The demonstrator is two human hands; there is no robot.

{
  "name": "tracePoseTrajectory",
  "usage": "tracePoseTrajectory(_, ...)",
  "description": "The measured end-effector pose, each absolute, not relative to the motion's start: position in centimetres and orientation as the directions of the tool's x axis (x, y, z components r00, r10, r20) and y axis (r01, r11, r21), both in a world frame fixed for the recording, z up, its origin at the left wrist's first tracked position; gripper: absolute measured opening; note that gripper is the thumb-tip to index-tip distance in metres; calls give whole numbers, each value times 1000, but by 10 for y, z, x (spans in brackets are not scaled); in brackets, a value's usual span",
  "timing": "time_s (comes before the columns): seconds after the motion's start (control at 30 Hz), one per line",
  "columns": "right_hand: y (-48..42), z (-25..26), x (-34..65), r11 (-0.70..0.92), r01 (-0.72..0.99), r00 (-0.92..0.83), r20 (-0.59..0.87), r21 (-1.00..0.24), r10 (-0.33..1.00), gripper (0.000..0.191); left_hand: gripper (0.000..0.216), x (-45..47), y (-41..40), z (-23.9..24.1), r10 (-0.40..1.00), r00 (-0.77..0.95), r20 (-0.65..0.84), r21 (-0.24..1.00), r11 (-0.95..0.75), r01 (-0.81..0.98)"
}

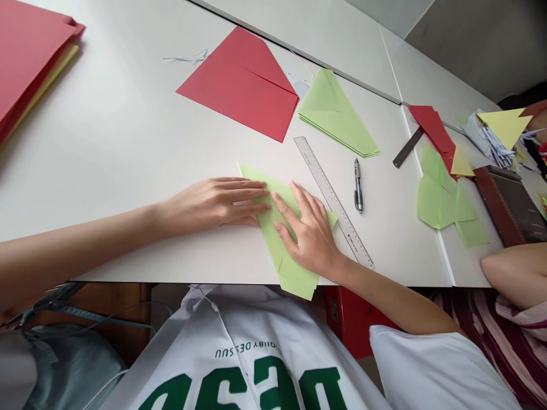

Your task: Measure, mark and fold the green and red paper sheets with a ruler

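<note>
Lower edge: my white shirt [205,333], one, with green lettering. Lower left: a grey bag [72,364], beside the chair-side straps.

At centre, on the worktop [106,154]: one light green sheet [294,274], folded, lying aslant, its lower end projecting past the near edge.

My hands, two, bare, close together but apart from each other, neither clamped on anything. My right hand [310,233] lies spread across the middle of the sheet, palm down. My left hand [213,200] lies flat with fingers extended, their tips on the sheet's left side.

Right of my right hand: one clear ruler [335,203], slanting, near the sheet's right corner; beyond it, one pen [358,185], dark and grey, point toward the top of the frame.

Right edge: a co-worker's bent arm [517,267] near a dark brown box [513,199]; left of that box, light green pieces [436,199].

Upper centre: one large red piece [243,85], folded; just right of it, a light green stack [335,117], layered; at its left, a white string [186,58].

Upper left: a red stack [29,51] with a yellow layer [61,67] under it.

Upper right: one dark strip [408,148] touching a red strip [436,134]; farther off, a yellow piece [506,126].
</note>
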State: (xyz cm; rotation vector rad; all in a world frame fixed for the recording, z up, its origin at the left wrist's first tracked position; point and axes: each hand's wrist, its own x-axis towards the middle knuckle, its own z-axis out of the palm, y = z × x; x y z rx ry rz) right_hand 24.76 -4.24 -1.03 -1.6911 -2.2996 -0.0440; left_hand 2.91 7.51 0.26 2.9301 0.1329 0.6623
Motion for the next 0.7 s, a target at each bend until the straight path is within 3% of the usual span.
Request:
tracePoseTrajectory(0.17,-57,-2,260,389,906,-343,249,-169,906,53,35,31,75,4,108,901,421,158,-986,45)
tracePoseTrajectory(0.4,-107,9,284,485,844,-468,127,-230,875,82,36,31,78,1,147,917,372,187,-979,81)
tracePoseTrajectory(0.57,-125,-2,270,454,846,-373,296,-281,879,80,37,31,78,3,137,918,373,165,-983,80)
tracePoseTrajectory(0.7,-128,-11,251,385,874,-251,404,-296,880,67,36,31,77,4,133,911,390,153,-985,78)
